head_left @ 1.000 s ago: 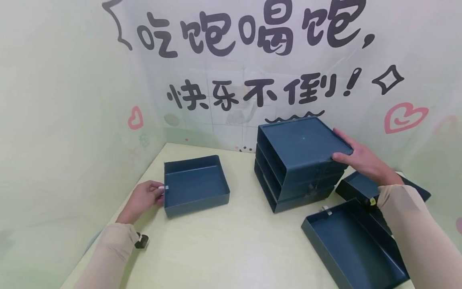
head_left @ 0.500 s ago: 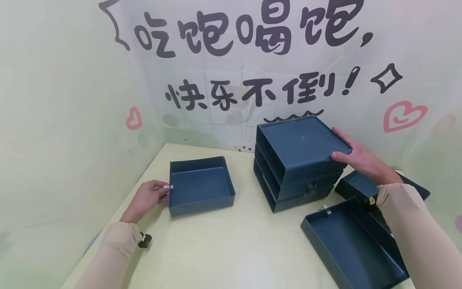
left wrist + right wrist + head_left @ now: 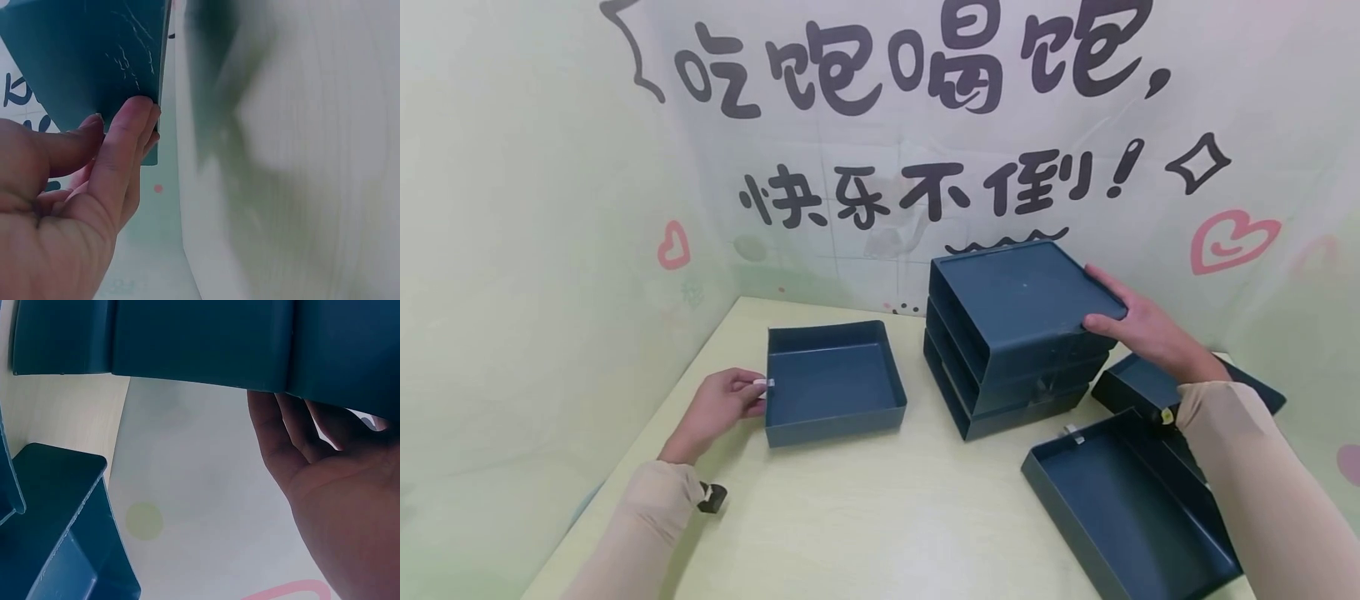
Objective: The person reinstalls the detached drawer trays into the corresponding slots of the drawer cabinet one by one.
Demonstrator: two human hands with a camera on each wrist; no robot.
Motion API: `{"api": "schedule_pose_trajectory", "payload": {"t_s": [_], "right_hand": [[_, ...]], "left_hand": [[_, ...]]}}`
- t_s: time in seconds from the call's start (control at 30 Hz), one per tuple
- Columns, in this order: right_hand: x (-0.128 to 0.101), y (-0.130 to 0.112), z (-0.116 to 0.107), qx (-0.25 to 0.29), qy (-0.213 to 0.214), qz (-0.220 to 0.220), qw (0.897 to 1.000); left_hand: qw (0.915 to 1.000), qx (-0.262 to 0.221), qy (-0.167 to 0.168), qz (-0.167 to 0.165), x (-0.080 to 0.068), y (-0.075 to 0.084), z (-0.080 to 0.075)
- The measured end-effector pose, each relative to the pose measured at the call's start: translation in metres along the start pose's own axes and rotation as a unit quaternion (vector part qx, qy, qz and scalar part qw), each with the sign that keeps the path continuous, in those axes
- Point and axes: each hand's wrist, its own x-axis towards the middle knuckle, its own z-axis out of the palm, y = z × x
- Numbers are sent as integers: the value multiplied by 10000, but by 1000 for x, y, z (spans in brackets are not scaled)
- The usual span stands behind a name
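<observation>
My left hand pinches the small white tab at the left wall of a dark blue drawer. The drawer's open top faces up; in the left wrist view a gap shows between it and the table. To its right stands a stack of dark blue drawer casings, their hollow sides facing left. My right hand rests on the stack's right end, thumb at the near top corner. In the right wrist view its fairly straight fingers touch the stack's side, their tips partly hidden.
Another open drawer lies on the table at the front right, with a pale tab on its edge. Further dark blue pieces lie behind it, partly covered by the right forearm. A printed wall cloth hangs behind the table.
My left hand has moved right with the drawer, bringing it nearer the stack. The right hand stays on the stack; the whole view has shifted slightly.
</observation>
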Motion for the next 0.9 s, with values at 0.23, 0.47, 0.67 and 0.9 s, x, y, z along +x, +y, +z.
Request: {"api": "schedule_pose_trajectory", "payload": {"t_s": [0.23,0.47,0.67,0.9], "right_hand": [[1,3,0,23,-2,-10,10000],[0,4,1,59,-3,21,10000],[-3,3,0,-18,65,89,9999],[-2,6,1,124,87,111,9998]], "left_hand": [[9998,-180,-67,-20,-2,5,9],[9995,-300,-78,-73,-5,10,15],[9994,-293,-114,-150,-3,11,24],[9995,-289,-72,-90,-4,14,36]]}}
